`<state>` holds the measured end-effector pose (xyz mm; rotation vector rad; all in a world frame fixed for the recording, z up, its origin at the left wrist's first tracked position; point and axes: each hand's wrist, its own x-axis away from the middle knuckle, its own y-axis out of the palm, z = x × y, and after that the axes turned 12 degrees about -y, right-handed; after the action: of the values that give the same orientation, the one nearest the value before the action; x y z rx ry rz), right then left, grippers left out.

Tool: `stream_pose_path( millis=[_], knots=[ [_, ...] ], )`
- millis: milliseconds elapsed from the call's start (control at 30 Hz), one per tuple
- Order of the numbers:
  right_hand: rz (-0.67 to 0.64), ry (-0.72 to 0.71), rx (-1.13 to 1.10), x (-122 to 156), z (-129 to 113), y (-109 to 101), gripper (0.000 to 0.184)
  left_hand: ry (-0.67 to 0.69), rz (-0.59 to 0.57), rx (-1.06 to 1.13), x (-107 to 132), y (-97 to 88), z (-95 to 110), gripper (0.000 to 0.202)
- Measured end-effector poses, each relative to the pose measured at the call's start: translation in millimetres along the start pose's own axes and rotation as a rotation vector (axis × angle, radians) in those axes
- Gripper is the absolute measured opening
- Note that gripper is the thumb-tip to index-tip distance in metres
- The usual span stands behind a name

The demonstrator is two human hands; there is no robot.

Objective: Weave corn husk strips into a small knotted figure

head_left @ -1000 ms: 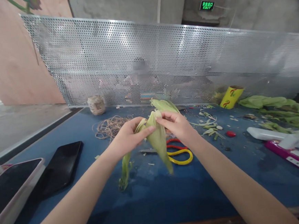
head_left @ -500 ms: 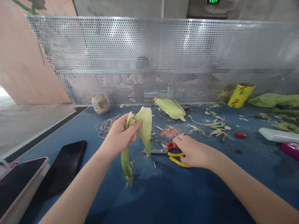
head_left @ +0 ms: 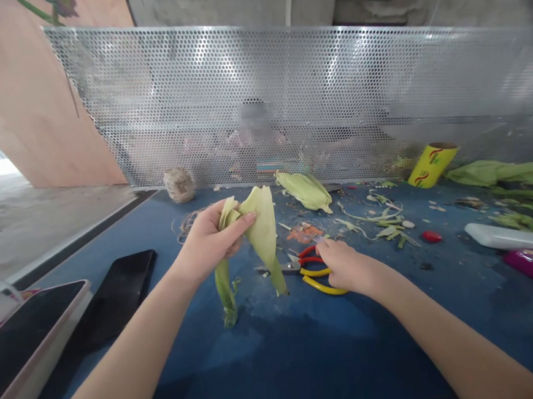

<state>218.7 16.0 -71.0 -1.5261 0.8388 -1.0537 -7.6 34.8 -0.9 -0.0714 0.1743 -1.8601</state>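
Note:
My left hand point(head_left: 218, 234) pinches folded pale-green corn husk point(head_left: 262, 224) between thumb and fingers, above the blue table. One strip hangs down below the palm; a wider one droops to the right, its tip in front of the scissor blades. My right hand point(head_left: 352, 263) is closed at the red and yellow handles of a pair of scissors point(head_left: 321, 276), which lie low at the table with their blades toward the left. Some of its fingers are hidden behind the hand. Behind both hands lies a corn cob in its husk point(head_left: 303, 190).
A black phone point(head_left: 114, 291) and a pale-edged device point(head_left: 32, 328) lie at left. A perforated metal screen point(head_left: 221, 92) stands behind, with a person beyond it. At right are a yellow roll point(head_left: 433, 165), plant scraps point(head_left: 391, 229), green leaves point(head_left: 499, 172) and a white-and-purple tool point(head_left: 529, 259).
The wider husk strip has opened out, and its tip has swung lower and to the right, across the blades. My right hand and the scissors have shifted slightly right.

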Motion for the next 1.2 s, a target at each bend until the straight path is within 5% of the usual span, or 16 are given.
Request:
stream_pose_path(
  millis=[500,767,900,1033,1133,1200],
  knots=[
    [-0.006,-0.084,0.008,18,-20,-12,0.024,0.034,0.063,0.014,2,-4.5,-1,0.023],
    [-0.041,0.014,0.016,14,-34,-18,0.029,0.066,0.179,0.049,1,-3.5,3,0.02],
    [0.106,0.047,0.042,18,-20,-23,0.031,0.087,0.171,0.004,2,-2.2,4,0.02],
    [0.46,0.103,-0.058,25,10,-30,0.03,0.093,0.18,-0.007,3,-5.4,5,0.018],
    [0.521,0.082,-0.399,33,19,-35,0.036,0.09,0.153,0.01,3,-8.0,6,0.018],
    [0.463,-0.054,-0.671,38,16,-38,0.034,0.072,0.105,0.037,3,-8.7,5,0.019]
  ],
)
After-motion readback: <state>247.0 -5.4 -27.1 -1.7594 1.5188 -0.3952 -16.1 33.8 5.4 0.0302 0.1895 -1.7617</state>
